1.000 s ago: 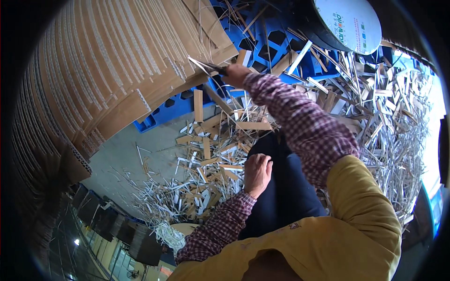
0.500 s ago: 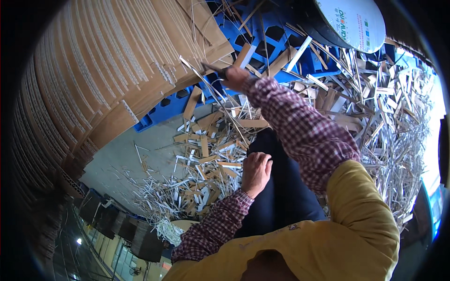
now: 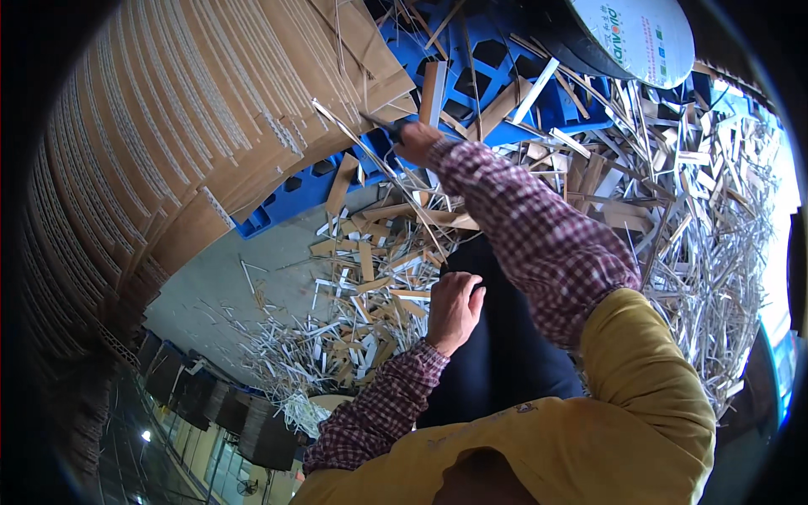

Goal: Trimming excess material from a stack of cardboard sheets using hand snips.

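Observation:
My right hand point(image 3: 418, 140) reaches forward to the lower edge of a big stack of brown cardboard sheets point(image 3: 210, 126). It is shut on a small dark tool point(image 3: 384, 126) held against that edge. A thin pale strip point(image 3: 345, 126) hangs off the stack just left of the tool. My left hand point(image 3: 454, 310) rests on my dark trouser leg point(image 3: 505, 353), fingers curled and holding nothing. Both sleeves are red-and-white checked.
A blue plastic pallet point(image 3: 505, 76) lies under the stack. Cardboard offcuts and white strips point(image 3: 370, 269) litter the grey floor point(image 3: 227, 278) and pile deep on the right point(image 3: 699, 210). A round white-topped drum point(image 3: 648, 34) stands at the upper right.
My right hand stays at the stack's edge and has shifted slightly along it, with the pale strip coming further away from the stack. My left hand stays on my leg.

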A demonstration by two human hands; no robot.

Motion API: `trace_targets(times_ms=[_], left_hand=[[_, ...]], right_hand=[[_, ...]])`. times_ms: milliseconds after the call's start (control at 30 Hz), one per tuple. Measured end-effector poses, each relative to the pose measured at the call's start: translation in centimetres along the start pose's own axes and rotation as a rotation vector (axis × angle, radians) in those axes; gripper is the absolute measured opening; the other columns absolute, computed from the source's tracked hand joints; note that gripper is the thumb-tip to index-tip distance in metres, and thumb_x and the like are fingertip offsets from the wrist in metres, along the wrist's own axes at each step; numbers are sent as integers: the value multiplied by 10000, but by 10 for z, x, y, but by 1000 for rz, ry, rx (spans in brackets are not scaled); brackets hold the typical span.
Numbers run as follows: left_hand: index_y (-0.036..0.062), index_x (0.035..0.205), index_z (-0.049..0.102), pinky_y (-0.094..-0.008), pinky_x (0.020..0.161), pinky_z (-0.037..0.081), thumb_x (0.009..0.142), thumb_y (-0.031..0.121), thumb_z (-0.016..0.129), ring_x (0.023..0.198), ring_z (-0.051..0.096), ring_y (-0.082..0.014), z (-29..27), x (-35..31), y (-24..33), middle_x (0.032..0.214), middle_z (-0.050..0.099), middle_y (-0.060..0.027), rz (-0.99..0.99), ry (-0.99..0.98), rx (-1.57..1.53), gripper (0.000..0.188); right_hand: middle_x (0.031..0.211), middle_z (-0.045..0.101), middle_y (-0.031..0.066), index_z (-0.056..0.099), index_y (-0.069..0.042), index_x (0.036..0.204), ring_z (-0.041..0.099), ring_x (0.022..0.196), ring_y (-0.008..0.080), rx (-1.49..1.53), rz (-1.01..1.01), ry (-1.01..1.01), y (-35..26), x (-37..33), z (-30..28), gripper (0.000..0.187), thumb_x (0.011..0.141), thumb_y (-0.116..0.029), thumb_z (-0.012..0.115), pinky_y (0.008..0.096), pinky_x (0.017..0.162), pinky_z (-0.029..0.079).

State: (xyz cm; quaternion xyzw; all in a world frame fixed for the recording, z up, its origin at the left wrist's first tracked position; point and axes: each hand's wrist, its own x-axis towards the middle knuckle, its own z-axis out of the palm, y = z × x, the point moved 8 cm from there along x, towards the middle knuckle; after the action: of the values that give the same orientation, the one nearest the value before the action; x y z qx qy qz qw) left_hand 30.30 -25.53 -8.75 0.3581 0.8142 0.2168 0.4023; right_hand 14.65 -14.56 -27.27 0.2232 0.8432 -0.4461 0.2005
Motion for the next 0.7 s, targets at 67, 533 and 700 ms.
trace_targets(times_ms=[67,533,700], left_hand=[[65,891,498,-347,724,375,733,113,566,816,495,-241,-6,-10,-8,852,523,-67,-25,9,8,178],[55,886,513,-361,720,378,735,124,567,838,494,-252,4,-12,0,854,527,-82,-55,3,-8,175],[43,921,510,-360,730,389,734,96,571,838,489,-260,-15,-9,20,883,520,-94,-88,0,3,204]], right_hand=[[786,577,179,566,-1,792,573,757,297,-44,-89,-213,3,-41,38,327,726,-316,505,371,690,453],[800,574,200,574,-12,824,572,740,326,194,-55,-212,0,-80,68,293,736,-286,520,394,663,461],[753,564,219,572,33,803,569,744,317,147,89,-506,55,-163,44,406,639,-339,569,380,652,455]])
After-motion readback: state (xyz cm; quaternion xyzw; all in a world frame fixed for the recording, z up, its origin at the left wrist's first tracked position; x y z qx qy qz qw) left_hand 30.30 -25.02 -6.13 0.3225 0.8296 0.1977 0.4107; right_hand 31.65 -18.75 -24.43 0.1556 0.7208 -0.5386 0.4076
